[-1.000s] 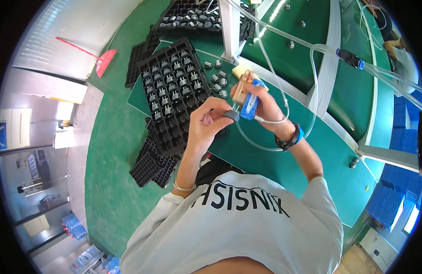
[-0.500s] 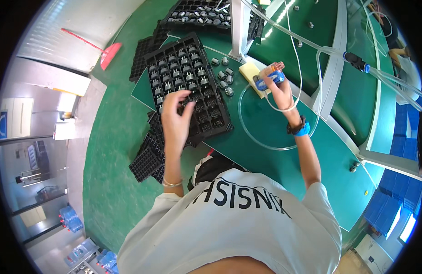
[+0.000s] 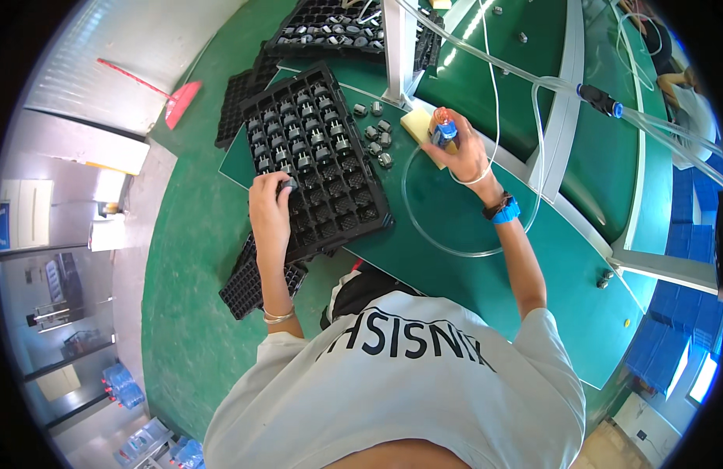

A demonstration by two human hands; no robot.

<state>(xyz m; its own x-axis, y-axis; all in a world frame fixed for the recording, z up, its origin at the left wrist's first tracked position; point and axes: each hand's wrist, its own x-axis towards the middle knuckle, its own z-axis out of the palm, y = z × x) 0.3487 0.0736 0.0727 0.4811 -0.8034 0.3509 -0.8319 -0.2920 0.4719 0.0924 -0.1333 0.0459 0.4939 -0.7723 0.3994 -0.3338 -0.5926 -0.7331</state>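
Observation:
My left hand (image 3: 269, 205) is over the left side of a black compartment tray (image 3: 335, 224), its fingers closed on a small dark part (image 3: 288, 184), partly hidden, that looks like the plugs in the tray. Upright two-pin plugs (image 3: 304, 141) fill the tray's far rows; the near pockets stand bare. My right hand (image 3: 465, 153) grips a small blue and orange tool (image 3: 443, 131), its exact kind unclear, above a yellow sponge block (image 3: 414, 123). Several loose silver-and-black pieces (image 3: 385, 140) lie on the green table between the tray and the block.
A clear hose (image 3: 432, 241) loops on the green table (image 3: 486, 285). White metal posts (image 3: 400, 51) rise at the back, near another tray (image 3: 330, 37) of parts. More black trays (image 3: 248, 293) lie lower, left of the table. Another person (image 3: 690, 109) sits at far right.
My left hand has moved left and toward me, and its fingers have closed on a small part. My right hand has shifted slightly left, turning the blue and orange tool more upright.

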